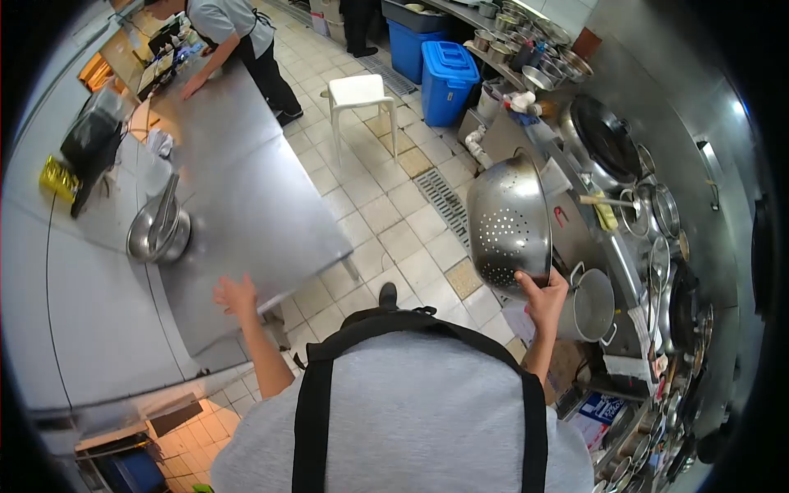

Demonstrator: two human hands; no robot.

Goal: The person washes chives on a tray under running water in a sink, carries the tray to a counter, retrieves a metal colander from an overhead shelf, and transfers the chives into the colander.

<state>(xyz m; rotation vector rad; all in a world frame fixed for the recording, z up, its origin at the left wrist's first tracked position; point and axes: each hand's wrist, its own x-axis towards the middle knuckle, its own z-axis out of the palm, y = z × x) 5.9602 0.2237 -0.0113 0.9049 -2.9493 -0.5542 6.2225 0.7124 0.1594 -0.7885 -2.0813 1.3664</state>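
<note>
My right hand (542, 301) grips the rim of a large metal colander (508, 222), thumb on its outer side. The colander is tilted on its side, its perforated wall facing me, held out over the floor to my right. Over the near part of a steel table (246, 197), my left hand (237, 296) is empty with its fingers spread. Whether it touches the tabletop I cannot tell. Farther along the table, by the wall, sits a metal bowl (171, 243) with a long-handled utensil (167, 205) in it.
A white stool (358, 92) stands on the tiled floor ahead, with blue bins (449, 78) beyond. Another person (238, 41) leans over the table's far end. At right are a large pot (593, 304), a lidded pan (598, 140) and shelves crowded with metal cookware.
</note>
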